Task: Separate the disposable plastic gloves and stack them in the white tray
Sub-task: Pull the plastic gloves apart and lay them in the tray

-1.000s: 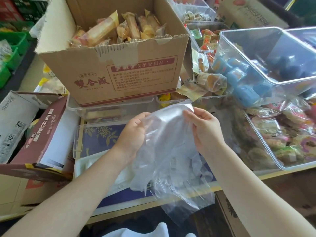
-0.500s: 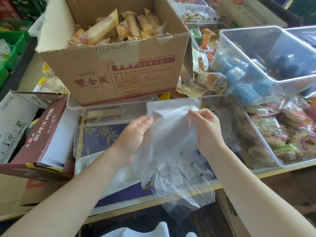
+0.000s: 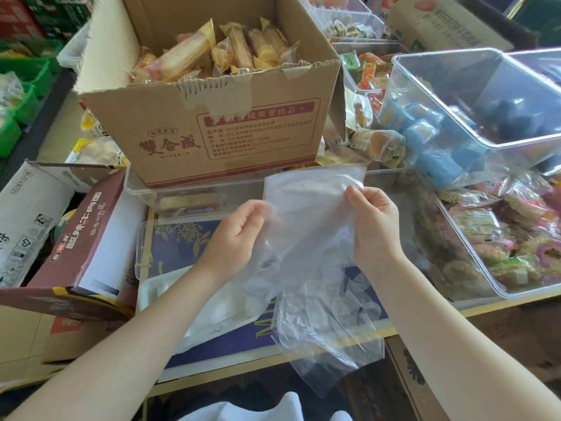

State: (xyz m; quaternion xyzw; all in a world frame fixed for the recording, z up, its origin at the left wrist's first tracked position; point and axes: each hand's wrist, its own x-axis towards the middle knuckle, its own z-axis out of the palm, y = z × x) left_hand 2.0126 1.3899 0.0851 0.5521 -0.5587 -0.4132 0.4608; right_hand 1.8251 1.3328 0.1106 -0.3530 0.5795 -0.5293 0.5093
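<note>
Both hands hold a thin, clear plastic glove point(image 3: 309, 208) up over the table edge. The left hand point(image 3: 235, 238) pinches the film's left side between thumb and fingers; the right hand point(image 3: 375, 226) has its fingertips closed on the upper right corner, near the straight cuff edge. The film is glossy and nearly see-through (its cuff looks milky where the layers overlap), and it hangs crumpled below the hands. Under it a loose clear bag point(image 3: 328, 335) of more gloves droops over the table's front edge, wrinkled and limp. The white tray point(image 3: 151, 287), shallow with a rounded rim, sits just left of the bag, below the left forearm, with pale film lying in it. Behind stands a corrugated box point(image 3: 212, 123) of wrapped snacks, taped and torn along its top, and rigid clear bins point(image 3: 473, 95) to the right.
</note>
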